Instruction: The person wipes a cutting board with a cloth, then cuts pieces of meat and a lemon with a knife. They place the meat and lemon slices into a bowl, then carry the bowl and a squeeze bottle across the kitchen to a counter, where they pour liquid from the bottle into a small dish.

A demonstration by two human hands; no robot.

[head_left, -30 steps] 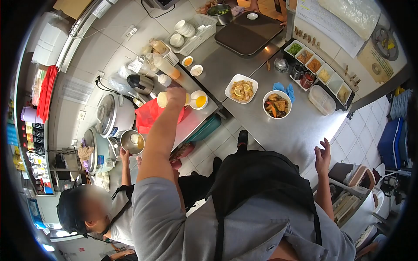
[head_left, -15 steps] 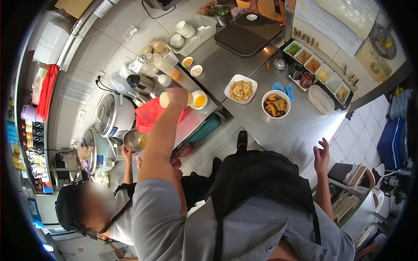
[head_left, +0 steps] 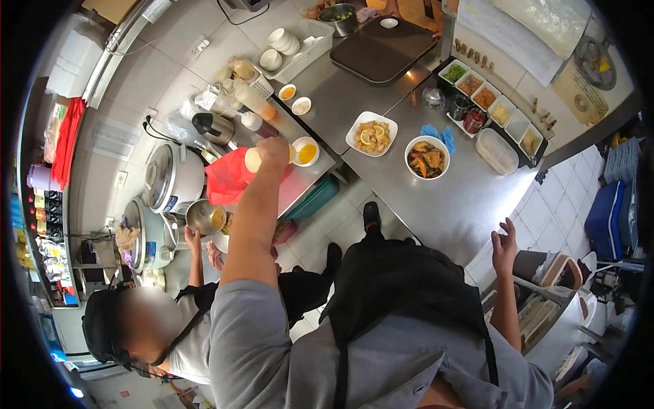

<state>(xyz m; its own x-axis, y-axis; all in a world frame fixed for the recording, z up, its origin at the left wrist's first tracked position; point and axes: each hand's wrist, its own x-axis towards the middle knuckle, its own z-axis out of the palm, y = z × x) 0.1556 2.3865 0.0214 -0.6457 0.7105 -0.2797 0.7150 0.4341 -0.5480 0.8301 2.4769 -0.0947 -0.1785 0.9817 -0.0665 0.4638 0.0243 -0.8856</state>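
Observation:
My left hand (head_left: pixel 274 151) is wrapped round a pale yellow bottle (head_left: pixel 253 160), tipped on its side beside a small white bowl (head_left: pixel 308 158). Yellow liquid lies in that bowl, right by the bottle's far end. Under the bottle spreads a red plastic bag (head_left: pixel 228 183). My right hand (head_left: pixel 504 249) hangs in the air off the counter's right side, fingers loosely apart and holding nothing. Nearest to it on the counter is a round white bowl (head_left: pixel 427 174) of dark cooked food. A square white dish (head_left: pixel 355 141) of food with lemon slices stands to its left.
A co-worker at my left holds a metal bowl (head_left: pixel 198 217). Sauce bottles (head_left: pixel 253 103) and a kettle (head_left: pixel 212 129) line the wall side. Further back is a brown tray (head_left: pixel 368 58). At right are a condiment rack (head_left: pixel 496 111), blue cloth (head_left: pixel 443 136) and plastic container (head_left: pixel 496 151).
The whole view has shifted slightly. My left hand keeps its hold on the bottle beside the bowl, and my right hand stays almost where it was. The co-worker's metal bowl has tilted a little.

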